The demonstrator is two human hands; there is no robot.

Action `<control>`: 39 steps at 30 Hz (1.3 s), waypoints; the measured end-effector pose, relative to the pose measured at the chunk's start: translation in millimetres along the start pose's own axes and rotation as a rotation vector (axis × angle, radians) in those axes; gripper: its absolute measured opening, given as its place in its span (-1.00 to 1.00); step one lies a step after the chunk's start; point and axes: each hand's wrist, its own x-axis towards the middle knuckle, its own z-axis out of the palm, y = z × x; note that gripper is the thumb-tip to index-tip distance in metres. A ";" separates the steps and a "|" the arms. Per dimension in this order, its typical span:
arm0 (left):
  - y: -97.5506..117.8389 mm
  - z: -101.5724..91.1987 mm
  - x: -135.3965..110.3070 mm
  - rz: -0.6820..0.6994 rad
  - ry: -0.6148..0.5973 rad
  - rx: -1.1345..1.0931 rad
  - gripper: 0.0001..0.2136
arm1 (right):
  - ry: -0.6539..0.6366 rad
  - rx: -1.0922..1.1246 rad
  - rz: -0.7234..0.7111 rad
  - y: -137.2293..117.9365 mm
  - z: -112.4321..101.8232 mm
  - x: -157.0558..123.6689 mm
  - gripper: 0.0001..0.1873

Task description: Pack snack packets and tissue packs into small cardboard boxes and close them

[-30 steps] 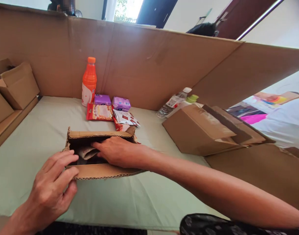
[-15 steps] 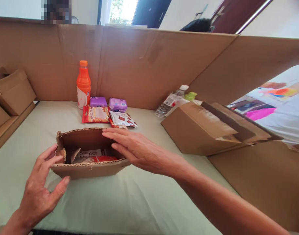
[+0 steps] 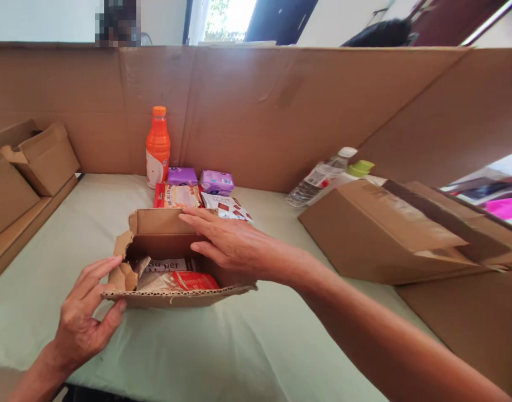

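A small open cardboard box (image 3: 172, 300) sits on the pale green cloth in front of me. Inside lie a white packet (image 3: 170, 265) printed "Super" and a red-and-cream packet (image 3: 192, 281). My left hand (image 3: 86, 310) grips the box's front left corner, fingertips on the left flap and thumb against the front wall. Across the right end of the box stretches my right hand (image 3: 230, 243), fingers extended and touching its far right edge; nothing is held in it, and it hides that end.
Behind the box stand an orange bottle (image 3: 158, 148), two purple packs (image 3: 217, 182), a red snack packet (image 3: 182, 195) and a white packet (image 3: 226, 205). Larger cardboard boxes (image 3: 364, 229) lean at right near a clear bottle (image 3: 318, 178); more boxes (image 3: 50, 156) stand left. A cardboard wall (image 3: 239, 111) closes the back.
The box's far wall and left flap have spread outward, so its mouth is wider. My left hand has closed in on the left corner. The whole view has shifted, moving things rightward.
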 end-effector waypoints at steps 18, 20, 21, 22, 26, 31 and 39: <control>-9.2 -8.9 0.0 -0.075 -0.092 -0.058 -0.86 | 0.295 -0.078 -0.014 -2.0 -13.1 9.7 -0.72; -12.3 -8.8 2.1 -0.084 -0.088 -0.053 -0.87 | 0.442 0.045 0.018 9.4 -18.4 -10.2 -0.72; -13.7 -8.2 3.1 -0.086 -0.080 -0.048 -0.88 | 0.476 0.099 0.044 15.0 -18.5 -20.4 -0.72; -14.7 -7.3 3.9 -0.084 -0.067 -0.043 -0.90 | 0.482 0.153 0.067 20.1 -16.4 -30.1 -0.71; -13.8 -2.8 4.9 -0.124 -0.019 -0.025 -0.88 | 0.340 0.363 0.023 29.6 11.0 -54.2 -0.63; -12.6 1.8 0.6 -0.170 -0.004 0.014 -0.77 | 0.319 0.470 -0.070 27.2 37.8 -58.0 -0.46; -6.9 8.7 1.8 -0.250 0.078 0.111 -0.50 | 0.507 0.348 -0.145 42.5 24.4 -27.5 -0.44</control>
